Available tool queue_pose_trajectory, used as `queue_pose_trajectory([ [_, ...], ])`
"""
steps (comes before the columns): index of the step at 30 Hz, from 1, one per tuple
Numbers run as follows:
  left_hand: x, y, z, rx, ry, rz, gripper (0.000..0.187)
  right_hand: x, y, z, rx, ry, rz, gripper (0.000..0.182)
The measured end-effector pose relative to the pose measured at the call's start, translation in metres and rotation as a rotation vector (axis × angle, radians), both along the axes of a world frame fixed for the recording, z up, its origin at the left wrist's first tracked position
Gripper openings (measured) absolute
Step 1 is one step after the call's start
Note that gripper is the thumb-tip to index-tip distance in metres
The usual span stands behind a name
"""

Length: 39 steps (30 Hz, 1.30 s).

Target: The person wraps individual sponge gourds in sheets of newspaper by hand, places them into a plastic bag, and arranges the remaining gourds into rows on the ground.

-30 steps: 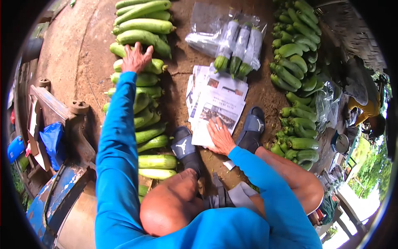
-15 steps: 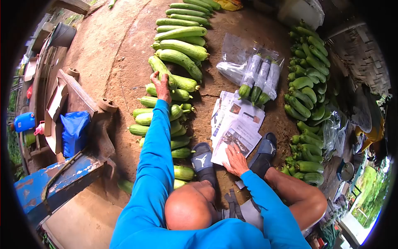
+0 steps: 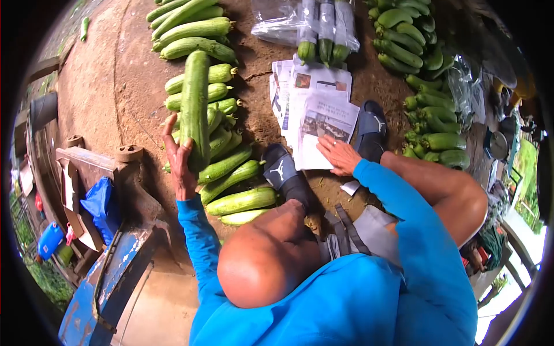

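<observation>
My left hand (image 3: 180, 161) grips the lower end of a long green luffa (image 3: 196, 106), raised above the row beside my foot. Its upper end points away from me. Under and around it lie several more luffas (image 3: 222, 164) on the ground. My right hand (image 3: 337, 154) rests flat, fingers stretched, on a stack of newspaper sheets (image 3: 314, 158) between my sandalled feet. Just past the paper, several luffas wrapped in newspaper (image 3: 326, 29) lie on clear plastic bags (image 3: 277, 26), their green ends toward me.
A pile of curved green luffas (image 3: 401, 49) lies at the right, near crumpled clear plastic (image 3: 459, 92). To the left stand a wooden bench-like frame (image 3: 92, 161), a blue bag (image 3: 101, 202) and a blue-painted beam (image 3: 109, 282). My sandals (image 3: 280, 167) flank the newspaper.
My left hand has lifted a luffa from the row and brought it nearer, turning it lengthwise. My right hand stays on the newspaper. The view has shifted toward my body.
</observation>
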State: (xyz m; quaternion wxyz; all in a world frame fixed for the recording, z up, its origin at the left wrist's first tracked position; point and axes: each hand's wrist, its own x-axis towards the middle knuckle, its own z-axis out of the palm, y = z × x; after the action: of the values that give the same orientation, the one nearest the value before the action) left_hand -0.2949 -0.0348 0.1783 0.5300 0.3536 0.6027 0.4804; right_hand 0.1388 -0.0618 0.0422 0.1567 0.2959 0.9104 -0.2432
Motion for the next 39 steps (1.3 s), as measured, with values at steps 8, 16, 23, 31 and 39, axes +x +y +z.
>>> queue_pose_trajectory([
  [8, 0.075, 0.005, -0.026, -0.099, -0.011, -0.366, 0.077, -0.012, 0.048, 0.003, -0.107, 0.002, -0.003, 0.059],
  [16, 0.114, 0.043, -0.045, 0.081, 0.255, -0.636, 0.073, -0.049, 0.054, -0.003, 0.284, 0.175, 0.005, 0.043],
  [23, 0.13, 0.033, -0.084, 0.145, 0.444, -0.82, 0.077, -0.014, 0.011, -0.029, 0.271, 0.011, -0.226, 0.047],
  [31, 0.141, 0.008, -0.118, 0.233, 0.455, -0.876, 0.076, -0.031, -0.013, -0.047, 0.114, 0.1, -0.376, 0.02],
  [39, 0.129, 0.031, -0.13, 0.473, 0.618, -1.267, 0.091, -0.03, -0.004, -0.023, 0.114, 0.001, -0.247, 0.025],
])
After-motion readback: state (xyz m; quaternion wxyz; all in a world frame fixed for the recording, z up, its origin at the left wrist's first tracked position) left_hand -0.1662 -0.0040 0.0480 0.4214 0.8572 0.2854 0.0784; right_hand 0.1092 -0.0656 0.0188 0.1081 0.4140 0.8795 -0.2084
